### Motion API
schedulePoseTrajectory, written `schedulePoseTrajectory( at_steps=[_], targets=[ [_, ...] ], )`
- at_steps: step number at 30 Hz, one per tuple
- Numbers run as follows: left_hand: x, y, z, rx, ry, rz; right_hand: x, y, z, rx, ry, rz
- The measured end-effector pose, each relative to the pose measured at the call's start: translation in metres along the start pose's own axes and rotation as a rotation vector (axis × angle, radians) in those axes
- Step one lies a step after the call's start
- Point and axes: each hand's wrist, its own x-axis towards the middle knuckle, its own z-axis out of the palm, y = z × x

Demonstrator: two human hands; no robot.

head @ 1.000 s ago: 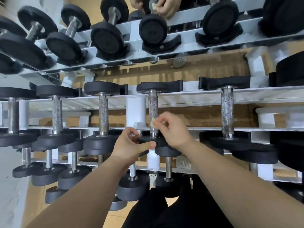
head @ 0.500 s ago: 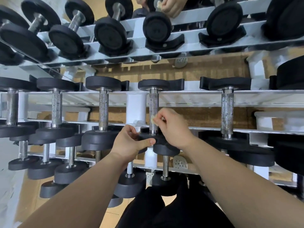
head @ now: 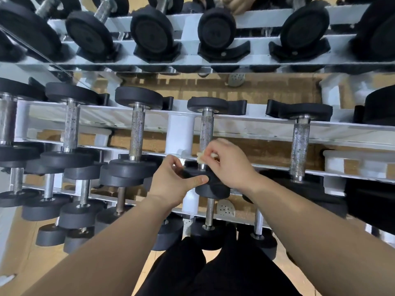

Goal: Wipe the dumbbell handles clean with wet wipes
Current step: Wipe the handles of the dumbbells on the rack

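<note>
The dumbbell being cleaned lies on the middle shelf of the white rack (head: pixel 180 133), in the centre of the row. Its knurled handle (head: pixel 207 130) runs from the far head (head: pixel 207 104) toward the person. The right hand (head: pixel 232 166) pinches a small, bunched wet wipe (head: pixel 201 158) against the near end of that handle, just above the near head (head: pixel 211 177). The left hand (head: pixel 171 183) grips that head, fingers curled over its rim and thumb across its face.

To do this stroke well, I would judge that the left hand should hold the head firmly so the dumbbell cannot roll in its cradle. The right hand should wrap the wipe round the bar, not just dab one side. It can then slide toward the far head while twisting, so the underside is covered too. Knurling traps grime, so firm pressure helps. The wipe looks crumpled, and opening it would give a fresh face. The neighbouring handles lie well apart, left and right, and should not hinder the stroke.
</note>
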Motion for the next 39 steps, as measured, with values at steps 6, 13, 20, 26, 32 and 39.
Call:
schedulePoseTrajectory(
  at_steps=[6, 13, 20, 26, 32, 39],
  targets=[
    [-0.006, 0.002, 0.013, 0.123, 0.084, 0.029, 0.048, -0.006, -0.017, -0.089, 0.216, -0.022],
    [-0.006, -0.006, 0.025, 0.176, 0.06, 0.205, 0.003, 0.002, -0.02, -0.222, 0.118, -0.081],
    [-0.001, -0.017, 0.014, 0.048, -0.026, 0.198, 0.047, -0.009, -0.033, -0.233, 0.188, -0.02],
    [-0.014, 0.001, 0.037, 0.091, 0.045, 0.238, 0.011, -0.003, -0.041, -0.418, 0.056, -0.146],
    [-0.019, 0.002, 0.043, 0.093, 0.079, 0.242, 0.035, -0.017, -0.063, -0.52, -0.04, -0.234],
    [-0.014, 0.003, 0.034, 0.137, 0.043, 0.254, 0.005, -0.021, -0.041, -0.538, -0.146, -0.212]
  ],
)
